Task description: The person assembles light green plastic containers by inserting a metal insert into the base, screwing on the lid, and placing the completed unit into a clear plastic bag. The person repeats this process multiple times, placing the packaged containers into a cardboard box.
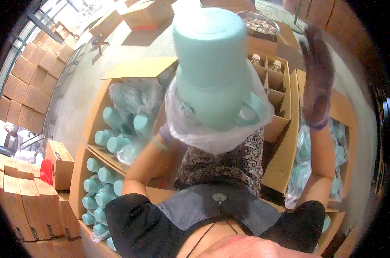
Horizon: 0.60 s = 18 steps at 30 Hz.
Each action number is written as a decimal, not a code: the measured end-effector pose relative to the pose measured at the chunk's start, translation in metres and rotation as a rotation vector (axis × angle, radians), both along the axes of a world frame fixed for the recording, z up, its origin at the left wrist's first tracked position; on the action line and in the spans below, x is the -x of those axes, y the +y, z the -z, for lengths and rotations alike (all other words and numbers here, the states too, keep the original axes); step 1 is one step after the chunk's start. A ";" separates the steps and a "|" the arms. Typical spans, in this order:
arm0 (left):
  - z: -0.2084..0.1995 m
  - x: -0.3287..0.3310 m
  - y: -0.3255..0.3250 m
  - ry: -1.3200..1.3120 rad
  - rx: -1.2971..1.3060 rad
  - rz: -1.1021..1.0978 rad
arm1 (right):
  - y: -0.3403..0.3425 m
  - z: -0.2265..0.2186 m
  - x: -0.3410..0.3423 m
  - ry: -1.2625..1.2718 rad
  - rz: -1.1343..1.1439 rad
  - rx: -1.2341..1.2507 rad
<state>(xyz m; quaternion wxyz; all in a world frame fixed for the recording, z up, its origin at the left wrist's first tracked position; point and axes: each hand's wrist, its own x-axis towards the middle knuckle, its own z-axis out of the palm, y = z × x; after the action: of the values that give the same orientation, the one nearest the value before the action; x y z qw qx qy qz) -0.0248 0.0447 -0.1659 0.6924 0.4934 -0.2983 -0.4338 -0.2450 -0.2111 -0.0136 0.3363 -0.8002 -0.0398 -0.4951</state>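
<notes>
Open cartons (117, 107) of teal bottles (111, 116) crowd nine o'clock; a divided box (274, 86) sits at one o'clock. A big teal jug (212, 64) in a clear bag (216, 137) fills the centre, left hand (167, 133) gripping beneath. The gloved right hand (317, 81) is raised at two o'clock, open, holding nothing.

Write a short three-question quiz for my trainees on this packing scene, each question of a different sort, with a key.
1. True or false: the right hand grips the teal jug.
2. Which lies around the base of the teal jug? A) a clear plastic bag B) a red cloth C) string
3. What stands in the divided carton behind the jug?

Key
1. False: the gloved right hand is raised, open and apart from it.
2. A
3. Bottles with pale caps, upright in its compartments. The left hand is largely hidden under the bag.
</notes>
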 end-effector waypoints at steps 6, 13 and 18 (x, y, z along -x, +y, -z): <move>-0.004 0.019 -0.030 -0.026 0.095 -0.044 | 0.020 -0.095 -0.030 0.117 -0.231 0.819; -0.001 -0.089 -0.039 -0.206 0.143 -0.089 | 0.016 0.043 0.045 0.325 -0.145 0.486; -0.008 -0.194 -0.090 -0.199 0.103 0.079 | 0.098 0.213 0.080 0.692 -0.500 0.562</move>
<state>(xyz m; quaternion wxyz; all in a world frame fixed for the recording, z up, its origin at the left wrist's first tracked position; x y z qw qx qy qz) 0.1696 -0.0450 -0.1579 0.6660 0.4858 -0.4068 -0.3937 -0.3253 -0.1127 -0.2267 0.2096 -0.9428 -0.2479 -0.0756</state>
